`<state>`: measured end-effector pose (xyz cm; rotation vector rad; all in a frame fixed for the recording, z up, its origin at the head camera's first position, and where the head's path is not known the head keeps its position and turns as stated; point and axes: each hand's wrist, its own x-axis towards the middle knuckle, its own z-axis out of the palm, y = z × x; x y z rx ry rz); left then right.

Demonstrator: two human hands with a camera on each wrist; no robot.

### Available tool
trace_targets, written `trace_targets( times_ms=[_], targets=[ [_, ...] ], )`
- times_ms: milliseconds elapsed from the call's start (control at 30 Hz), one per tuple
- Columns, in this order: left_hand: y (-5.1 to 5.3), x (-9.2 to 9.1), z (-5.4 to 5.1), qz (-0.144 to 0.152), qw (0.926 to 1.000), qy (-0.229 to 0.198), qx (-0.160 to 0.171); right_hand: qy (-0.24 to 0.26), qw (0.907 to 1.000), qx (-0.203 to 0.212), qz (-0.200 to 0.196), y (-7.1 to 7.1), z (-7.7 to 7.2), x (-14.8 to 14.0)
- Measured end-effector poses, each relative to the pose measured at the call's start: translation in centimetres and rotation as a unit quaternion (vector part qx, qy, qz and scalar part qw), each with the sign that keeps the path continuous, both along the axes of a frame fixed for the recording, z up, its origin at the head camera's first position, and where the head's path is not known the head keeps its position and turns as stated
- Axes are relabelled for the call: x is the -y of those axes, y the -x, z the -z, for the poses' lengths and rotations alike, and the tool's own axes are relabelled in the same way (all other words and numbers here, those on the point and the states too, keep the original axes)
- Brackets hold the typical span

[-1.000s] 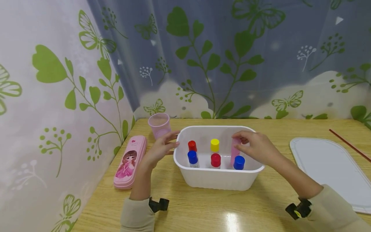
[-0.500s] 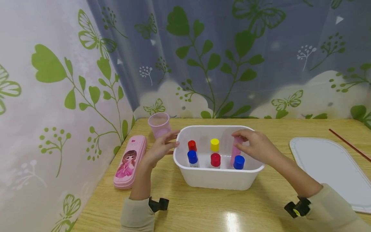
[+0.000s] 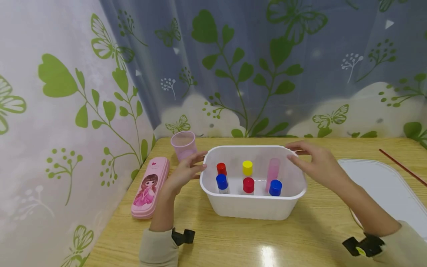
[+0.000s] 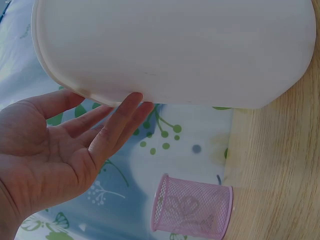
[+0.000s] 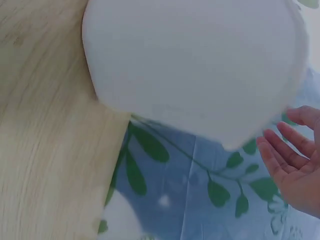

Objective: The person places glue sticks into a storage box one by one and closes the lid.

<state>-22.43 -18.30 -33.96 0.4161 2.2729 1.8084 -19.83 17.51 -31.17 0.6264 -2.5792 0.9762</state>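
A white plastic tub (image 3: pixel 251 207) stands on the table. Inside it are upright capped tubes: a red-capped one (image 3: pixel 221 168) and a blue-capped one (image 3: pixel 222 181) at left, a yellow-capped one (image 3: pixel 247 167) and another red-capped one (image 3: pixel 248 184) mid-tub, a blue-capped one (image 3: pixel 275 187) at right. Behind that last one stands a translucent pink tube (image 3: pixel 273 170). My left hand (image 3: pixel 183 172) touches the tub's left side, fingers extended against the outer wall. My right hand (image 3: pixel 320 165) is at the right rim, fingers spread, holding nothing; contact with the rim is unclear.
Left of the tub lies a pink pencil case (image 3: pixel 151 187) with a doll picture. A pink mesh cup (image 3: pixel 184 145) stands behind my left hand. To the right are a white board (image 3: pixel 383 181) and a thin dark red stick (image 3: pixel 401 166). A patterned curtain (image 3: pixel 213 74) hangs behind the table.
My right hand has let go of the pink tube, leaving it standing in the tub, and has moved right to the tub's rim. The left hand has stayed at the left side.
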Motion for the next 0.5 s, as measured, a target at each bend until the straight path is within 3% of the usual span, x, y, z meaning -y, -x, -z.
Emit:
trace_targets(
  times_ms=[167,300,433,500],
  targets=[
    [0.2,-0.1,0.1,-0.001,1.0,0.002,0.001,0.007,0.9971,-0.045,0.061,-1.7,-0.2,-4.1],
    [0.2,-0.1,0.1,0.0,1.0,0.005,0.003,0.01,0.9901,-0.073,0.119,-3.0,0.8,-8.1],
    [0.1,0.0,0.1,0.0,1.0,0.007,0.002,0.08,0.9808,-0.103,0.145,-3.5,3.1,-12.2],
    [0.1,0.0,0.0,-0.002,1.0,0.008,0.002,0.124,0.9742,-0.121,0.145,-2.8,5.4,-15.3]
  ],
)
